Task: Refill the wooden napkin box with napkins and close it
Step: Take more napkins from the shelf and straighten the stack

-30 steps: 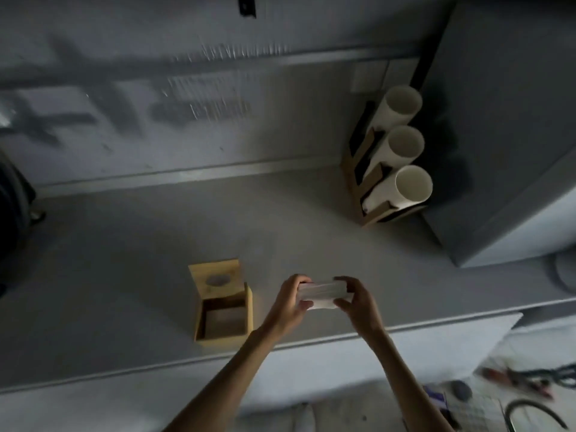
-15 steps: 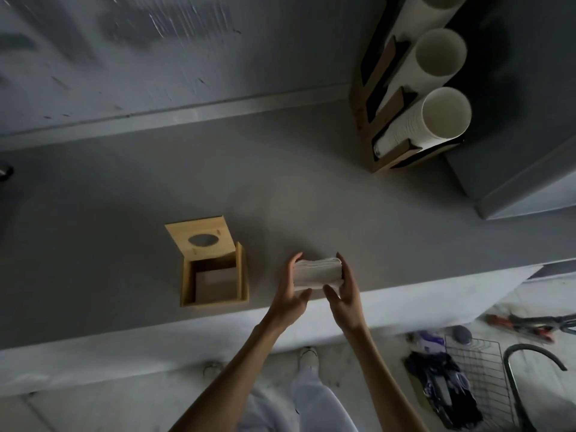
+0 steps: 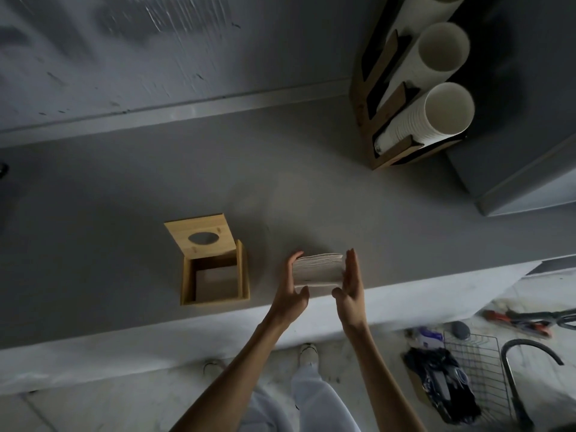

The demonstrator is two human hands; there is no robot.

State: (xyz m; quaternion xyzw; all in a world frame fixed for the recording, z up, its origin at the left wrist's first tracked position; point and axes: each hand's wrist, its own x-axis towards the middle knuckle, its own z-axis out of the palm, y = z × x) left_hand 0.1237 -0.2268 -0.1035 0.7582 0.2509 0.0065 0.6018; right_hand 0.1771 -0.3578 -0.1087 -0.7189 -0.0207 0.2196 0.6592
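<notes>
1. Pressing in from both sides, your two hands trap one stack of napkins [image 3: 318, 270] between flat palms: your left hand [image 3: 291, 289] bears on its left end, your right hand [image 3: 350, 286] on its right end, fingers extended and thumbs curled under the near edge.
2. Note that neither hand is closed into a fist; each is held straight, and the stack sits squeezed directly between them, just above the near part of the grey counter [image 3: 124, 198]. Whether the stack touches the counter cannot be told.
3. Locate the wooden napkin box [image 3: 215, 283] to the left of your grip, near your left hand but apart from it, standing on the counter close to its front edge.
4. Observe that its lid [image 3: 201, 240] is swung open and tilted back on the far side of the box; the lid carries one oval slot.
5. Check the box interior: it shows a bare, pale floor and holds no napkins.
6. Find the wooden cup rack [image 3: 392, 120] far beyond and to the right of your grip. It holds rows of white paper cups [image 3: 436, 116] lying on their sides, open mouths facing you.
7. Count: one box, one lid, one napkin stack, two hands, three cup rows visible.
</notes>
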